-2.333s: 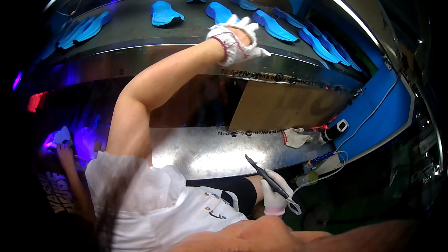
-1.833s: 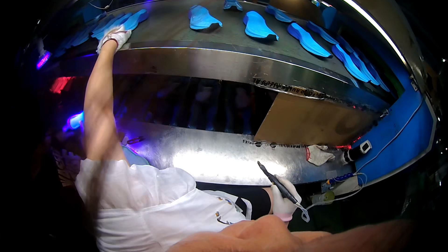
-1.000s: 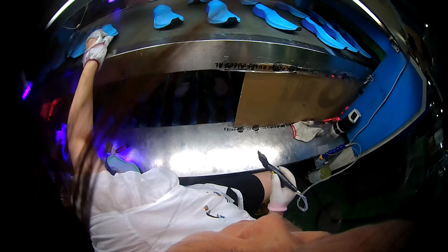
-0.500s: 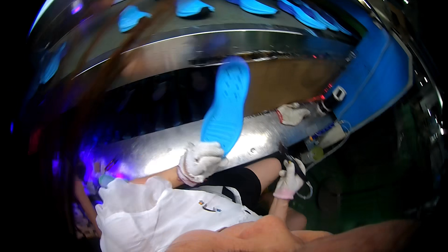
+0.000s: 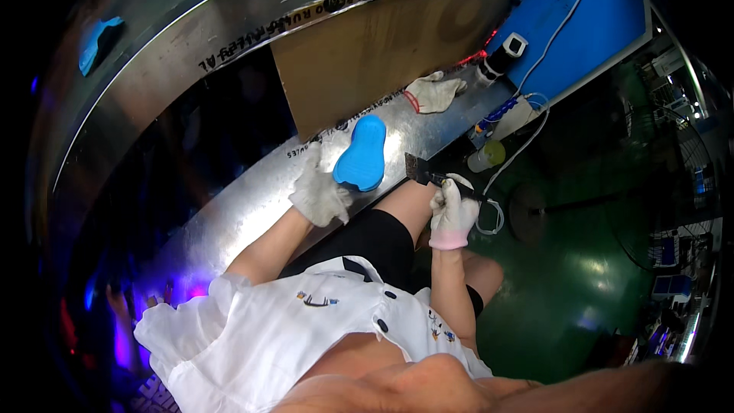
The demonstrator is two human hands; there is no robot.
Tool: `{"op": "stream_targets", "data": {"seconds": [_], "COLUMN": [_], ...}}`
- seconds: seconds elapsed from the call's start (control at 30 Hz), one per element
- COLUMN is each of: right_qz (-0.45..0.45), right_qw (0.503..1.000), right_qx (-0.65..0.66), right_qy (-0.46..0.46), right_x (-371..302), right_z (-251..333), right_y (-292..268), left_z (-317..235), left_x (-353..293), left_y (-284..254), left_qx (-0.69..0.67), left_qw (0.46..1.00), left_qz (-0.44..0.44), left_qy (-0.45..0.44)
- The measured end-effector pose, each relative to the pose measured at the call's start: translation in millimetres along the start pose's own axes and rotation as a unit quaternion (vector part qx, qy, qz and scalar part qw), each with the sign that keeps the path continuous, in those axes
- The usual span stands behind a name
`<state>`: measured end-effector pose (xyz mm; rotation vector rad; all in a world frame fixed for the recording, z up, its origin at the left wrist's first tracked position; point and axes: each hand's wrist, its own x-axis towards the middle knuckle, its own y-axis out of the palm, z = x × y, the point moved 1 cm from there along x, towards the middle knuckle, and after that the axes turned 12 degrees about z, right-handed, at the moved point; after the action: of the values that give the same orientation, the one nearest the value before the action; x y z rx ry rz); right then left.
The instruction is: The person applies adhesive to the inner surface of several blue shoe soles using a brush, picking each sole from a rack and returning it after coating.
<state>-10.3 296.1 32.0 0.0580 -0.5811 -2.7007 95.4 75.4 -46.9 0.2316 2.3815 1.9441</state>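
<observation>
A bright blue shoe sole (image 5: 362, 154) lies on the metal ledge in front of me. Beside its left edge is my left hand (image 5: 319, 191) in a white knit glove, thumb and fingers apart; whether a fingertip touches the sole is unclear. My right hand (image 5: 453, 213), also gloved, is closed round the black handle of a flat brush (image 5: 417, 170). The brush's dark, flat head points left toward the sole, with a gap between them. A pale thin tube (image 5: 495, 218) loops beside the right hand.
A loose white glove (image 5: 436, 95) lies on the metal ledge (image 5: 248, 243). Near it stand a black-and-white cylindrical device (image 5: 501, 59) and a bottle with yellow-green contents (image 5: 487, 156). Blue soles (image 5: 98, 46) ride on the belt above. A blue panel (image 5: 585, 19) rises at right.
The sole has come down from the raised left hand onto the ledge, and that hand has opened. The brush in my right hand has swung into plain sight. My view has tilted downward.
</observation>
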Motion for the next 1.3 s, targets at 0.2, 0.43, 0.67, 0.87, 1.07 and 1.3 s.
{"op": "stream_targets", "data": {"seconds": [0.2, 0.43, 0.67, 0.87, 1.07, 1.3], "right_qz": [0.046, 0.037, 0.215, 0.217, 0.131, 0.098], "right_qw": [0.993, 0.852, 0.914, 0.814, 0.850, 0.948], "right_qx": [-0.096, -0.514, -0.343, -0.437, -0.412, -0.292], "right_qy": [0.044, -0.089, -0.008, -0.316, -0.301, -0.076], "right_x": [2, 50, -14, -10, -7, -8], "right_z": [-20, -37, 28, 36, 38, 33], "right_y": [-2, 31, 52, 66, 54, 49], "left_z": [36, 64, 50, 70, 68, 64], "left_x": [27, 29, 20, 18, 19, 21], "left_y": [7, 13, 50, 69, 76, 82], "left_qx": [-0.112, -0.123, -0.085, -0.089, -0.089, -0.060], "left_qw": [0.983, 0.990, 0.996, 0.994, 0.993, 0.989], "left_qz": [-0.143, -0.058, 0.022, 0.022, 0.060, 0.081], "left_qy": [0.039, 0.033, 0.030, 0.054, 0.054, 0.107]}}
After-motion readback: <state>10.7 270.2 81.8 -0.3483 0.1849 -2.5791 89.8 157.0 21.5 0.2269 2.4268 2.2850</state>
